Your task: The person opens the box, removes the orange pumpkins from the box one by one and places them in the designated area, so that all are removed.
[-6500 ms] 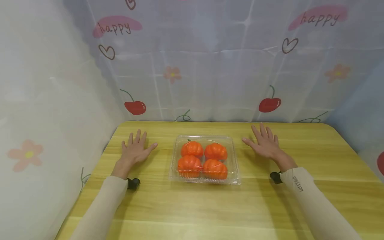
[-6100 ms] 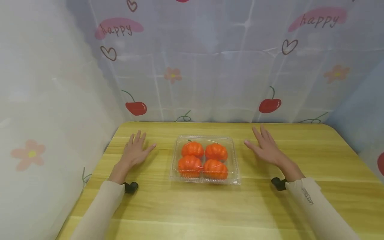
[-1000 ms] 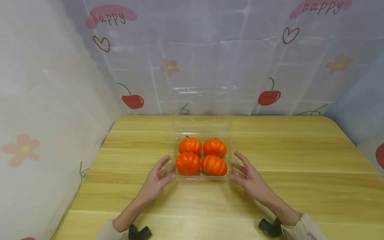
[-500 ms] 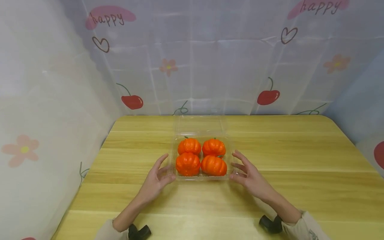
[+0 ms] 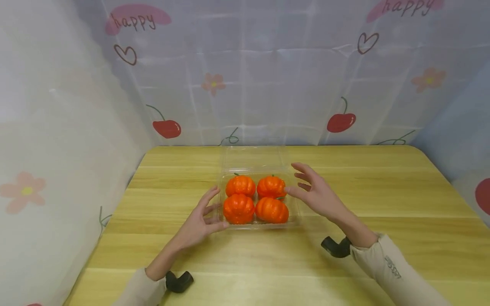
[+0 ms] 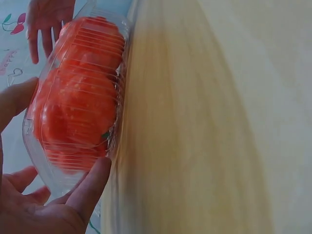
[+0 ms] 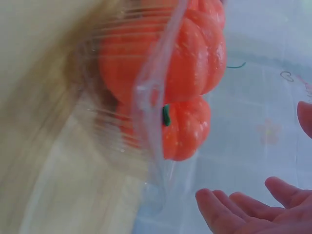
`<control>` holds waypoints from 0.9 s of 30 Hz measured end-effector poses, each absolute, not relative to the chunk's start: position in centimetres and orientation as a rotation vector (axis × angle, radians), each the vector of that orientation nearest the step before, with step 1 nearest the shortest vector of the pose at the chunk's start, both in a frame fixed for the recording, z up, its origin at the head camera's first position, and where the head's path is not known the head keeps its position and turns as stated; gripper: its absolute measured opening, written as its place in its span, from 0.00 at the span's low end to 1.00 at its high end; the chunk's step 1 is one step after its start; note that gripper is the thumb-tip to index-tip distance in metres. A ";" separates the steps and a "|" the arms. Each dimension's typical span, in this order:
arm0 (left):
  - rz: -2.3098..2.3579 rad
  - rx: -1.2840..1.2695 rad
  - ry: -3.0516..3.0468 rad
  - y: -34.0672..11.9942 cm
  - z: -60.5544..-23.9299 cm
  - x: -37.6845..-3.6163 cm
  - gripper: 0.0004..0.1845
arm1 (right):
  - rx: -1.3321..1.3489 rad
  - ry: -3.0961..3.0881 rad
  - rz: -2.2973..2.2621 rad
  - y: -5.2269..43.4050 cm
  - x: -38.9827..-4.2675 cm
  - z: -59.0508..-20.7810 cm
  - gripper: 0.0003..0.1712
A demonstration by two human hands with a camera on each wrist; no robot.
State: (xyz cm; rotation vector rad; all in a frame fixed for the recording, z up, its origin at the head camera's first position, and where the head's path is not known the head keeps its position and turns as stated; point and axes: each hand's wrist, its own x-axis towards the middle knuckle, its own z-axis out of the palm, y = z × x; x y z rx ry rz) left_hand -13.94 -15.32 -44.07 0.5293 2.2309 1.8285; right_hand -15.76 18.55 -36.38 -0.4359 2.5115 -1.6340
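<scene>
Two hands flank the clear tray (image 5: 294, 214) at frame centre: left hand (image 5: 200, 221) seemingly steadying its near-left corner, fingers spread; right hand (image 5: 315, 193) open, empty, hovering beside the far-right pumpkin (image 5: 271, 186). Next, likely grasp it.

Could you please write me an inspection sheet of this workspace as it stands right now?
Surface: wooden table, pale planks.
Job's things: clear box with its lid laid open behind it; four orange pumpkins inside, two by two.
Clutter: nothing seen.
Hands: left hand touches the box's left front corner with relaxed fingers; right hand hovers open by the box's right side, thumb near the back right pumpkin.
Cables: nothing seen; black wrist mounts only.
Surroundings: curtain printed with cherries, hearts, flowers and "happy".
</scene>
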 end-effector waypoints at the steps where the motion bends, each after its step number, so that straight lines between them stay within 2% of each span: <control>1: 1.825 0.529 2.229 -15.4 -44.1 -14.0 0.51 | -0.440 2.511 -1.620 18.2 -16.2 -36.2 0.42; 8: 1.805 0.521 2.206 -15.6 -44.2 -14.1 0.51 | -0.430 2.529 -1.467 16.5 -18.6 -36.5 0.45; 16: 1.809 0.513 2.190 -15.8 -44.3 -14.4 0.49 | -0.456 2.508 -1.406 15.4 -19.6 -37.5 0.45; 27: 1.807 0.504 2.180 -15.8 -44.3 -14.5 0.52 | -0.485 2.626 -1.243 14.5 -19.8 -38.5 0.39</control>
